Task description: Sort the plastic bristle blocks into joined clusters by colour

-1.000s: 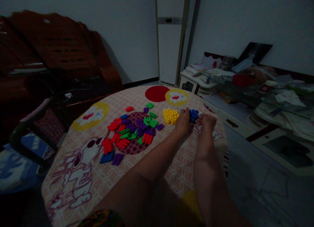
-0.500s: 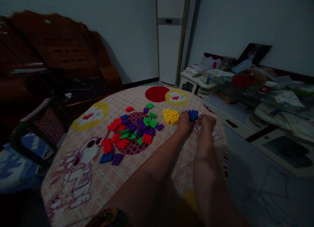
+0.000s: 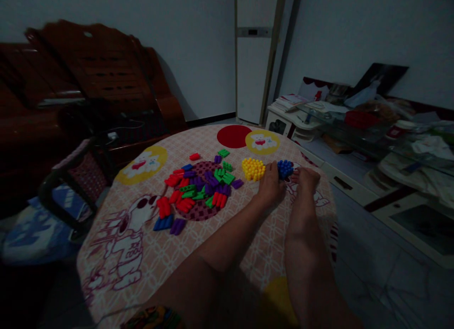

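Observation:
A tight cluster of small blue knobbed toy pieces (image 3: 284, 168) stands on the cloth-covered table between my two hands. My left hand (image 3: 272, 186) is at its left side, fingers stretched out, between it and a larger cluster of yellow knobbed pieces (image 3: 253, 169). From the right, my right hand (image 3: 308, 178) faces the blue cluster, fingers apart and slightly bent. I cannot tell whether the fingertips touch the blue pieces. Left of the yellow cluster lies a loose pile of ridged plastic blocks: red (image 3: 185, 205), green (image 3: 224, 176), purple (image 3: 178, 226) and blue (image 3: 163, 222).
The round table wears a patterned tablecloth (image 3: 213, 253). A chair (image 3: 71, 182) stands at its left, with a carved wooden sofa (image 3: 109, 73) behind. To the right is a low cabinet (image 3: 351, 187) cluttered with papers and bags. A tall white unit (image 3: 253, 78) stands at the back.
The whole view has shifted, so the table and things appear further right. Both hands keep nearly the same places around the blue cluster.

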`<action>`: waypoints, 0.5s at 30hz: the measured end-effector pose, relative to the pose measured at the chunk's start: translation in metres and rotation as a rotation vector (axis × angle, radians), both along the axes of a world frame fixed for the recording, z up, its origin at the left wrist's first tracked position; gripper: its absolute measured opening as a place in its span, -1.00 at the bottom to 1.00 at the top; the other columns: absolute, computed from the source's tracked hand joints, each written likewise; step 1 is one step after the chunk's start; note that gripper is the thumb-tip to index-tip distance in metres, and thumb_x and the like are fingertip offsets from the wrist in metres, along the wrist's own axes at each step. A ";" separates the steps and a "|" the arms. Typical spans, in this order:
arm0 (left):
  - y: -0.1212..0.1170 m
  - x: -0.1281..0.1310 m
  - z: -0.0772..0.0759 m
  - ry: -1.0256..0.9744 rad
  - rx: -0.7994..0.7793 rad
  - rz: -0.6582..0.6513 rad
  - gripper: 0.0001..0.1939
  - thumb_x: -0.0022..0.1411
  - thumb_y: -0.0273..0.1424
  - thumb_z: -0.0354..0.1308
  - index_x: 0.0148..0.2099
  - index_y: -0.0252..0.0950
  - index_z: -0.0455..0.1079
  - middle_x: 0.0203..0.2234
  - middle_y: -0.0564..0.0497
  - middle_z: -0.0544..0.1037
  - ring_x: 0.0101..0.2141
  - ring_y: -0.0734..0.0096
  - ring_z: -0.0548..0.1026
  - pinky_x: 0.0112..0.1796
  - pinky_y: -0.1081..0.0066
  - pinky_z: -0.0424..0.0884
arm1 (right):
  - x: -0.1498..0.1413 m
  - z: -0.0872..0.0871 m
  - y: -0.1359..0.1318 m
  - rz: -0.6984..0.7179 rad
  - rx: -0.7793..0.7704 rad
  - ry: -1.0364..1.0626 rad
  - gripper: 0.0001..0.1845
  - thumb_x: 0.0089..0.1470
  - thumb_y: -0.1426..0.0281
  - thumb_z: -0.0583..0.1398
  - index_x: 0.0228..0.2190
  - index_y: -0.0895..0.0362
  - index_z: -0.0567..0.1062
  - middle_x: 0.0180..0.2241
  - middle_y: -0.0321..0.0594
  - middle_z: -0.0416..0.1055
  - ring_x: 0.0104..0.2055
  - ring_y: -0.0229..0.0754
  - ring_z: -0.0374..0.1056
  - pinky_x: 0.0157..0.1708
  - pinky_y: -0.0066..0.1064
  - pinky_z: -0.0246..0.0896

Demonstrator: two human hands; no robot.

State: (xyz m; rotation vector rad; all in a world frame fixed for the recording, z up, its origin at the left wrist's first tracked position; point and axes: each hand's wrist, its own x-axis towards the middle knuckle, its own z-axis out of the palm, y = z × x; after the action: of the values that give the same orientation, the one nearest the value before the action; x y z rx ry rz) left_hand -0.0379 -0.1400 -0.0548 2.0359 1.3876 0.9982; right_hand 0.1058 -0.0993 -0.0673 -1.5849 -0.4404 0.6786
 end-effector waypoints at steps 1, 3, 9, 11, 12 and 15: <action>0.000 -0.006 0.002 0.002 0.025 -0.014 -0.22 0.15 -0.51 0.25 0.38 -0.28 0.09 0.30 -0.30 0.26 0.30 0.05 0.29 0.26 0.16 0.28 | 0.000 0.000 0.000 0.002 0.005 -0.006 -0.90 -0.07 0.54 0.18 -0.51 0.12 0.47 -0.71 -0.38 0.37 -0.68 -0.24 0.34 -0.72 -0.50 0.25; 0.003 -0.024 0.009 0.011 0.077 -0.021 -0.23 0.15 -0.51 0.26 0.37 -0.32 0.12 0.32 -0.32 0.22 0.33 0.05 0.24 0.29 0.15 0.26 | -0.001 0.001 -0.001 0.005 0.007 -0.009 -0.90 -0.07 0.54 0.18 -0.52 0.13 0.47 -0.71 -0.37 0.37 -0.67 -0.23 0.34 -0.72 -0.50 0.26; 0.027 -0.122 0.035 0.105 0.149 0.179 -0.46 0.22 -0.50 0.18 0.26 -0.33 0.28 0.20 -0.28 0.39 0.22 0.09 0.38 0.21 0.12 0.34 | -0.002 0.005 -0.001 0.005 -0.029 0.010 -0.85 -0.02 0.55 0.17 -0.55 0.11 0.42 -0.71 -0.36 0.36 -0.70 -0.26 0.32 -0.75 -0.53 0.23; 0.034 -0.163 0.039 0.184 0.118 0.324 -0.52 0.23 -0.48 0.18 0.20 -0.36 0.33 0.15 -0.29 0.44 0.18 0.06 0.41 0.22 0.11 0.31 | -0.002 0.006 -0.001 0.011 -0.035 -0.004 -0.86 -0.02 0.55 0.17 -0.54 0.11 0.43 -0.71 -0.36 0.36 -0.70 -0.25 0.33 -0.75 -0.53 0.23; 0.036 -0.184 0.040 0.216 0.092 0.414 -0.56 0.23 -0.47 0.18 0.16 -0.35 0.37 0.13 -0.29 0.46 0.18 0.04 0.41 0.21 0.09 0.30 | -0.002 0.006 -0.001 0.014 -0.038 -0.009 -0.87 -0.03 0.55 0.17 -0.53 0.11 0.44 -0.71 -0.36 0.36 -0.70 -0.25 0.33 -0.75 -0.53 0.24; 0.043 -0.237 0.034 0.264 -0.048 0.624 -0.73 0.20 -0.42 0.22 -0.02 -0.27 0.47 -0.01 -0.25 0.55 0.12 -0.08 0.45 0.13 -0.02 0.32 | -0.003 0.006 0.000 0.009 -0.031 -0.016 -0.89 -0.04 0.56 0.16 -0.50 0.14 0.46 -0.72 -0.37 0.36 -0.71 -0.24 0.34 -0.75 -0.53 0.26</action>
State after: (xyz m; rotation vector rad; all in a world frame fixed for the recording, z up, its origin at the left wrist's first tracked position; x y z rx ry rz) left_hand -0.2750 -0.0967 -0.0207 1.7719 2.2474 0.9316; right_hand 0.1030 -0.0996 -0.0609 -1.6196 -0.4506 0.6833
